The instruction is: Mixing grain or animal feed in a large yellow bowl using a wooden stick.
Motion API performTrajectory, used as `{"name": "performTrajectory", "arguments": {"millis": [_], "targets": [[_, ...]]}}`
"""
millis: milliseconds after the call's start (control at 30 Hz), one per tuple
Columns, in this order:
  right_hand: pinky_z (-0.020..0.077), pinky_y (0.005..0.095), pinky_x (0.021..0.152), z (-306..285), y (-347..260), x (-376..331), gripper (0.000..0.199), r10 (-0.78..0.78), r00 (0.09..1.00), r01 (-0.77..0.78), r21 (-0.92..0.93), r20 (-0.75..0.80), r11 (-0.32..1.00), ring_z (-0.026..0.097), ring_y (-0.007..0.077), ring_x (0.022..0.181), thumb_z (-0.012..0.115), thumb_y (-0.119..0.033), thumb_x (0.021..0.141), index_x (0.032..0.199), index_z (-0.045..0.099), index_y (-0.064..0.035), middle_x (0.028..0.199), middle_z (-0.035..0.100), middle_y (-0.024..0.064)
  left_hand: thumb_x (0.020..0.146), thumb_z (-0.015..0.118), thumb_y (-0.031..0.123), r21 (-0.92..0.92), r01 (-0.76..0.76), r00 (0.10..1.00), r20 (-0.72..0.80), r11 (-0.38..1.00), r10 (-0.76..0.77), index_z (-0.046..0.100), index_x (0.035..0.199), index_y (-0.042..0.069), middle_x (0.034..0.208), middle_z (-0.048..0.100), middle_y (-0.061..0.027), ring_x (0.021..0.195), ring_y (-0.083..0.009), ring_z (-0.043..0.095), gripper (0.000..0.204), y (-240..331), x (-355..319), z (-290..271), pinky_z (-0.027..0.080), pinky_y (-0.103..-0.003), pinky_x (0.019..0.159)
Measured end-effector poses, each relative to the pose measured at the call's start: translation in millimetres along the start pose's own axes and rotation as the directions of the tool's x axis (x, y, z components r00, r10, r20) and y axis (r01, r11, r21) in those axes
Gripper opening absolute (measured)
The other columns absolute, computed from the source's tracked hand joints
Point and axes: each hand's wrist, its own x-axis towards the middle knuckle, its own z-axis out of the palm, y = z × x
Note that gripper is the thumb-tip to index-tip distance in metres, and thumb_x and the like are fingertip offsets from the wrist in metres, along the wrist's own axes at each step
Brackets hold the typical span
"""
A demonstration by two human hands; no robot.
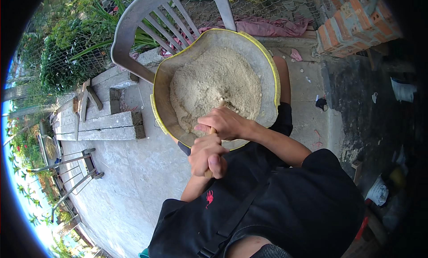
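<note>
A wide tub [273, 75] with a yellow rim is in front of me, holding a pale, crumbly, powdery mix [214, 71] heaped toward its middle. Both fists are wrapped round one wooden stick [208, 173], which slants from near my chest into the mix. My right hand [226, 123] grips it farther out, over the tub's near part. Closer to my body, my left hand [206, 154] holds the stick by the tub's near rim. The mix looks darker and clumped where the stick goes in; its lower end is partly hidden by my right hand and the mix.
A grey plastic chair [120, 39] stands against the tub's far left side. Concrete blocks and planks [111, 128] lie at left, with a metal-framed object [84, 166] nearer. Stacked hollow bricks [352, 26] rise at far right. Wire fencing and plants [62, 57] border the back.
</note>
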Motion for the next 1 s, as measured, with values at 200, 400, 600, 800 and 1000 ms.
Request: {"name": "performTrajectory", "arguments": {"millis": [200,400,600,800,1000], "targets": [[0.0433,0.0491,0.056,-4,-42,-10,0.02,0.083,0.986,-0.086,0.017,0.145,0.996,0.059,0.0407,0.064,0.062,-0.014,0.08,0.069,0.051,-0.0023,0.061,0.056,0.0192,0.095,0.04,0.015,-0.135,0.17,0.982,-0.056,0.976,-0.179,0.053,0.065,-0.005,0.053,0.054,-0.0111,0.039,-0.017,0.044,0.038,44,18,-6,0.038,-0.03,0.041],[0.049,0.0482,0.065,31,21,-23,0.014,0.203,0.964,-0.229,0.156,0.171,0.961,0.063,0.0414,0.073,0.059,-0.005,0.07,0.084,0.06,-0.0032,0.073,0.065,0.0202,0.098,0.042,0.023,0.224,0.454,0.89,-0.145,0.862,-0.431,0.056,0.065,-0.004,0.05,0.054,-0.0103,0.04,-0.0088,0.042,0.045,-7,-10,1,0.039,-0.025,0.042],[0.0448,0.0479,0.054,22,-2,3,0.018,0.095,0.995,-0.096,0.058,0.026,0.994,0.06,0.0402,0.062,0.061,-0.015,0.083,0.073,0.053,-0.0024,0.064,0.06,0.0186,0.097,0.039,0.02,0.217,0.141,0.987,-0.107,0.966,-0.12,0.053,0.066,-0.003,0.053,0.049,-0.0083,0.047,-0.0172,0.048,0.041,10,1,-3,0.042,-0.029,0.047],[0.0453,0.0483,0.056,3,-58,-12,0.022,0.037,0.982,-0.047,0.05,0.187,0.998,0.061,0.0403,0.063,0.062,-0.016,0.085,0.071,0.051,-0.0037,0.064,0.06,0.0184,0.097,0.04,0.021,-0.167,0.154,0.983,-0.069,0.974,-0.168,0.05,0.064,-0.004,0.058,0.051,-0.0118,0.048,-0.0203,0.049,0.042,63,11,-14,0.042,-0.032,0.046],[0.048,0.0496,0.066,19,13,-17,0.01,0.255,0.936,-0.263,0.001,0.241,0.965,0.063,0.0404,0.075,0.062,-0.008,0.071,0.08,0.061,-0.0051,0.073,0.064,0.0193,0.096,0.041,0.025,0.227,0.49,0.87,-0.186,0.842,-0.456,0.059,0.064,-0.007,0.06,0.061,-0.0181,0.047,-0.017,0.054,0.048,-12,-36,-16,0.045,-0.027,0.046]]}}
